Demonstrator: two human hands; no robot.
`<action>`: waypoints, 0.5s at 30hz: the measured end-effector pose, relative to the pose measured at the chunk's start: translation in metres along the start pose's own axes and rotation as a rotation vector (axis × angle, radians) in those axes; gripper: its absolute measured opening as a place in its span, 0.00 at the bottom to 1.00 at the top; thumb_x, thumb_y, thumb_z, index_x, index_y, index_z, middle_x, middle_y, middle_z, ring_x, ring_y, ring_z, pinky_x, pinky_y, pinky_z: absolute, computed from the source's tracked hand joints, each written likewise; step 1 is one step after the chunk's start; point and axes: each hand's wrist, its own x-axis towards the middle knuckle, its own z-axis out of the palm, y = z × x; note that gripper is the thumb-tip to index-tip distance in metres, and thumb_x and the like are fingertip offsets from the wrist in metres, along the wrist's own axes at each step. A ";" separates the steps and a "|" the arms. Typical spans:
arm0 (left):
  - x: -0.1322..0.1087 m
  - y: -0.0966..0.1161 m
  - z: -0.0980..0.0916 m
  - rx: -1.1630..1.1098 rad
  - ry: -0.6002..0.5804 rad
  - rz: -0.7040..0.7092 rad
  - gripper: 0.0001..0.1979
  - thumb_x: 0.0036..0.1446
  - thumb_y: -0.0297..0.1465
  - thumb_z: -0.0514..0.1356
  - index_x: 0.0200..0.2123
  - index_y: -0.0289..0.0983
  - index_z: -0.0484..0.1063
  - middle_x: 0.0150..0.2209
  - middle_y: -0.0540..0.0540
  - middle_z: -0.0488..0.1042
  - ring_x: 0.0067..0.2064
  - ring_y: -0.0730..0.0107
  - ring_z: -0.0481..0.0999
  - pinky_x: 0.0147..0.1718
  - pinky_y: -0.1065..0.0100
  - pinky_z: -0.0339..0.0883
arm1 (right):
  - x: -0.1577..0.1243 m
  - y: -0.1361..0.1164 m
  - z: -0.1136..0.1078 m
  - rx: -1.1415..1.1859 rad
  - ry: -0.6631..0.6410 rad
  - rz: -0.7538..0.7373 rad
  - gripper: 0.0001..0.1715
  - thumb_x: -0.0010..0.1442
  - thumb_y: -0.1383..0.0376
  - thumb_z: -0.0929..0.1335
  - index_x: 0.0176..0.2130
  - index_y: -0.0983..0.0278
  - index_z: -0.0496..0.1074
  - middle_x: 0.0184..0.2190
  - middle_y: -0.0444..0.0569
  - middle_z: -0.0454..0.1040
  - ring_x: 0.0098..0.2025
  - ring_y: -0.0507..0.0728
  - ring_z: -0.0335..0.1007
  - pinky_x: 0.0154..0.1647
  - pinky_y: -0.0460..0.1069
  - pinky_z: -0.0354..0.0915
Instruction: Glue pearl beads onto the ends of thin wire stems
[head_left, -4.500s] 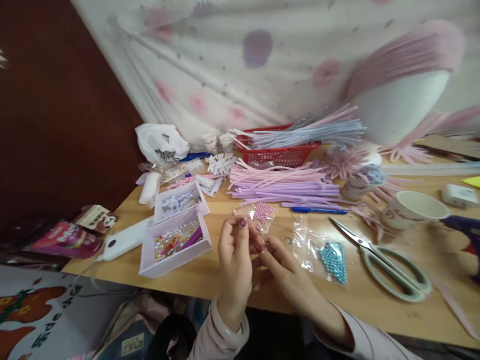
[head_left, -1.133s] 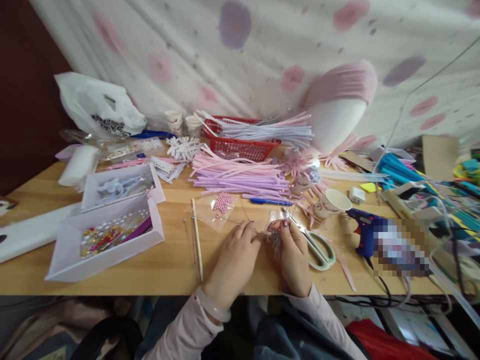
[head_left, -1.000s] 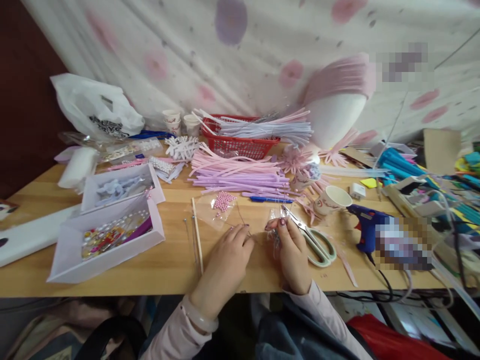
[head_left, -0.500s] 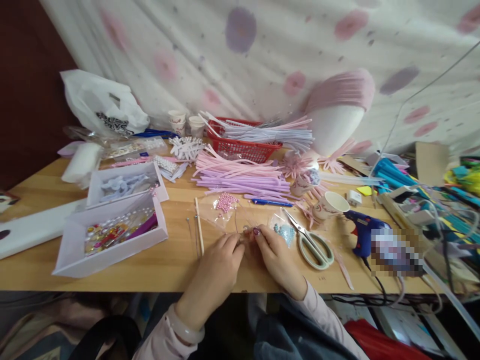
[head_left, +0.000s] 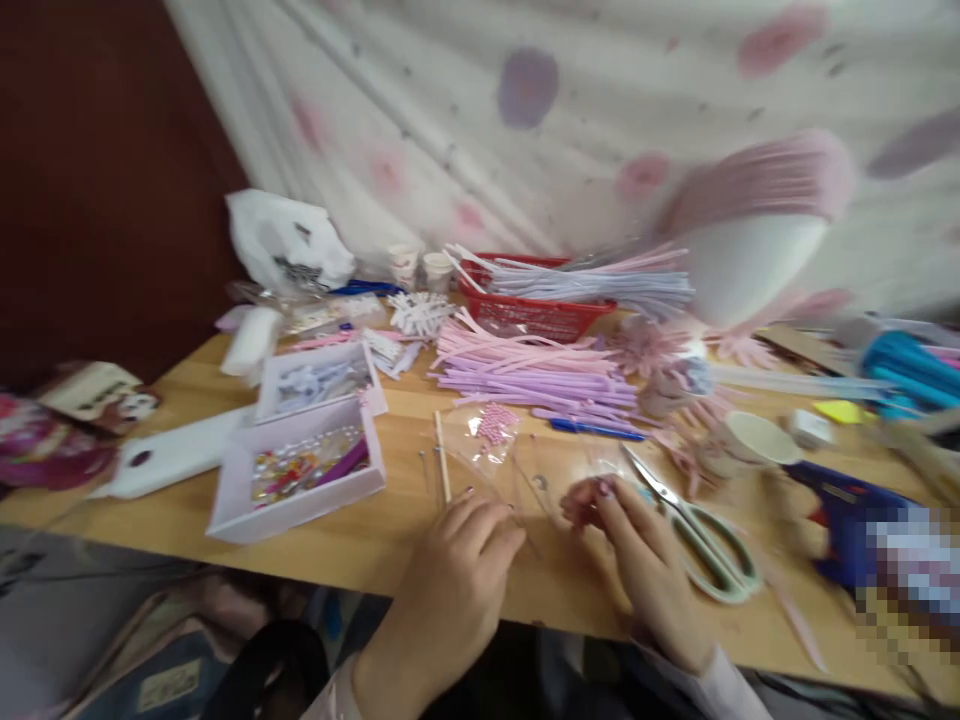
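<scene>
My left hand (head_left: 457,575) is low over the table, its fingers bent and close together near a pale thin stick (head_left: 442,455). Whatever is under its fingertips is hidden. To the right, my right hand (head_left: 637,560) has curled fingers with the tips together; what they hold, if anything, is too small and blurred to name. Between the hands are thin wire-like strands and a small shiny round piece (head_left: 540,483). Just beyond lies a clear bag of pink beads (head_left: 495,425). Scissors with pale green handles (head_left: 701,545) lie beside my right hand.
Two white boxes (head_left: 300,505) of trinkets stand at the left. Bundles of pink and purple fuzzy stems (head_left: 532,385) lie behind the beads, before a red basket (head_left: 536,315). A paper cup (head_left: 750,445) and blue glue gun (head_left: 840,515) are at the right.
My hands, which were together over a small piece, have moved apart. The small round piece now shows between them. The view has turned left and the scene has shifted right.
</scene>
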 end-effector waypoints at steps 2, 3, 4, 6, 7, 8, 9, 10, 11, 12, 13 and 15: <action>-0.008 -0.016 -0.027 0.048 0.098 -0.067 0.15 0.62 0.21 0.52 0.43 0.37 0.76 0.41 0.44 0.81 0.44 0.63 0.80 0.49 0.59 0.74 | -0.001 0.001 -0.001 0.002 -0.001 -0.004 0.20 0.68 0.52 0.64 0.30 0.61 0.73 0.27 0.47 0.72 0.30 0.56 0.68 0.32 0.50 0.65; -0.011 -0.026 -0.044 0.101 0.142 -0.116 0.13 0.63 0.22 0.53 0.43 0.38 0.76 0.40 0.45 0.82 0.41 0.65 0.80 0.45 0.64 0.75 | -0.001 0.002 -0.001 -0.007 -0.007 -0.010 0.21 0.68 0.52 0.64 0.30 0.61 0.73 0.27 0.47 0.71 0.29 0.56 0.67 0.32 0.50 0.64; -0.013 -0.038 -0.061 0.176 0.192 -0.195 0.12 0.63 0.24 0.54 0.43 0.39 0.76 0.39 0.46 0.83 0.40 0.65 0.81 0.42 0.65 0.75 | 0.000 0.003 -0.001 -0.017 -0.004 -0.023 0.21 0.68 0.52 0.64 0.29 0.61 0.73 0.26 0.47 0.71 0.29 0.56 0.67 0.32 0.50 0.64; -0.014 -0.063 -0.093 0.301 0.230 -0.401 0.10 0.63 0.28 0.56 0.43 0.40 0.77 0.40 0.46 0.83 0.39 0.63 0.81 0.43 0.64 0.74 | 0.000 0.002 0.001 -0.031 0.015 -0.050 0.22 0.67 0.51 0.64 0.28 0.60 0.72 0.25 0.47 0.71 0.28 0.56 0.67 0.31 0.50 0.64; -0.012 -0.075 -0.106 0.341 0.210 -0.499 0.10 0.62 0.28 0.57 0.42 0.40 0.77 0.41 0.46 0.83 0.40 0.61 0.82 0.43 0.63 0.73 | 0.001 0.000 0.002 -0.034 0.030 -0.062 0.22 0.67 0.50 0.64 0.27 0.60 0.72 0.24 0.47 0.71 0.27 0.56 0.66 0.30 0.50 0.64; -0.010 -0.086 -0.115 0.372 0.150 -0.591 0.10 0.62 0.27 0.56 0.44 0.39 0.76 0.43 0.45 0.82 0.41 0.59 0.81 0.45 0.62 0.72 | 0.001 -0.001 0.004 -0.036 0.043 -0.073 0.23 0.66 0.50 0.65 0.27 0.60 0.72 0.24 0.47 0.70 0.27 0.56 0.66 0.30 0.50 0.63; -0.007 -0.095 -0.121 0.409 0.084 -0.654 0.11 0.60 0.27 0.58 0.45 0.37 0.76 0.44 0.42 0.82 0.42 0.55 0.81 0.44 0.59 0.72 | 0.001 -0.003 0.005 -0.042 0.054 -0.084 0.23 0.66 0.50 0.64 0.26 0.60 0.72 0.23 0.47 0.70 0.26 0.56 0.66 0.29 0.50 0.63; -0.004 -0.104 -0.123 0.436 0.001 -0.690 0.11 0.60 0.28 0.59 0.45 0.35 0.76 0.45 0.39 0.81 0.45 0.52 0.80 0.46 0.57 0.71 | 0.000 -0.005 0.005 -0.050 0.059 -0.097 0.23 0.66 0.49 0.64 0.26 0.59 0.72 0.23 0.47 0.70 0.26 0.56 0.66 0.29 0.50 0.63; -0.002 -0.110 -0.122 0.448 -0.063 -0.717 0.11 0.59 0.28 0.60 0.45 0.34 0.76 0.46 0.37 0.81 0.47 0.49 0.80 0.47 0.56 0.70 | 0.000 -0.007 0.005 -0.065 0.058 -0.116 0.23 0.66 0.49 0.64 0.26 0.59 0.71 0.23 0.47 0.70 0.26 0.56 0.66 0.28 0.50 0.63; 0.000 -0.115 -0.119 0.454 -0.095 -0.728 0.11 0.58 0.28 0.61 0.44 0.34 0.77 0.46 0.36 0.81 0.48 0.47 0.79 0.46 0.56 0.69 | 0.000 -0.008 0.005 -0.085 0.053 -0.135 0.24 0.67 0.49 0.64 0.26 0.59 0.71 0.22 0.47 0.70 0.26 0.56 0.66 0.28 0.50 0.62; 0.001 -0.119 -0.116 0.454 -0.116 -0.736 0.11 0.57 0.28 0.62 0.44 0.34 0.77 0.46 0.36 0.81 0.48 0.47 0.79 0.46 0.56 0.69 | -0.001 -0.009 0.004 -0.106 0.046 -0.153 0.24 0.67 0.49 0.63 0.25 0.59 0.71 0.22 0.47 0.69 0.26 0.56 0.66 0.28 0.50 0.62; 0.002 -0.124 -0.108 0.440 -0.125 -0.747 0.09 0.55 0.27 0.63 0.41 0.35 0.79 0.42 0.37 0.82 0.45 0.48 0.80 0.43 0.59 0.69 | -0.001 -0.009 0.002 -0.142 0.028 -0.178 0.24 0.67 0.50 0.63 0.25 0.58 0.71 0.21 0.47 0.69 0.25 0.56 0.65 0.27 0.50 0.62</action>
